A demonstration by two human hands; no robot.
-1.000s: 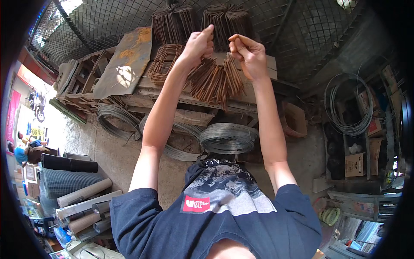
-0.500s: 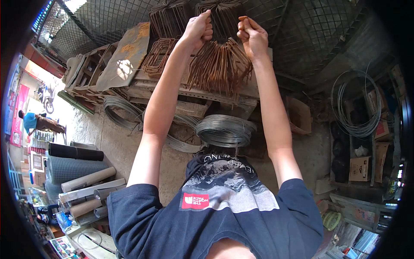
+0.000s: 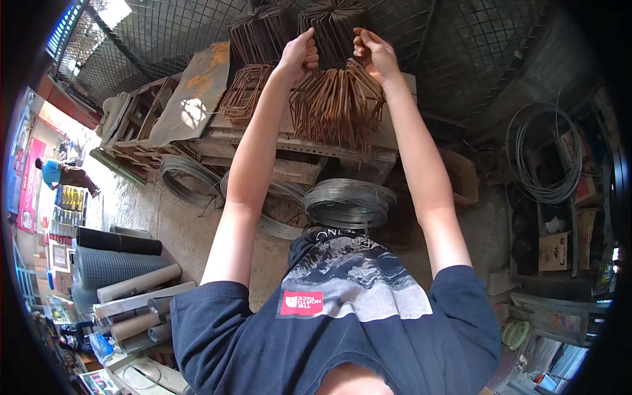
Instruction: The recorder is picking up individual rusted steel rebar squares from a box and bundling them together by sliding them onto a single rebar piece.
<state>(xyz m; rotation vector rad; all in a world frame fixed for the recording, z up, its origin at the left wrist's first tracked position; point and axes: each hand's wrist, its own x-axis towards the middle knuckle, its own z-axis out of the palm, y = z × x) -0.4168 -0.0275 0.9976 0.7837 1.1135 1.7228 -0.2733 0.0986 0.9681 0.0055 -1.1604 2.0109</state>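
Both my arms reach forward over a bench. My left hand (image 3: pixel 299 58) is closed in a fist-like pinch; what its fingers hold is too small to make out. Facing it across a small gap, my right hand (image 3: pixel 376 56) is also closed, with thumb and fingers pressed together and the contents hidden. Just below and between the hands sits a fanned bundle of rusty steel stirrups (image 3: pixel 336 108), bent-rod frames packed side by side. Behind the hands stands a darker bundle of stirrups (image 3: pixel 334 33), and another dark bundle (image 3: pixel 259 41) is to its left.
A smaller rusty stack of frames (image 3: pixel 245 93) lies left of my left forearm, beside a stained board (image 3: pixel 191 99). Coils of wire (image 3: pixel 349 201) rest below the bench (image 3: pixel 263 139). Rolls of mesh (image 3: pixel 118 263) lie at left; a person (image 3: pixel 56 174) stands beyond. A wire loop (image 3: pixel 545 155) hangs right.
Both hands have come slightly closer together. The left has dropped a little toward me, and the right has shifted left. Both remain closed. The view has shifted slightly.
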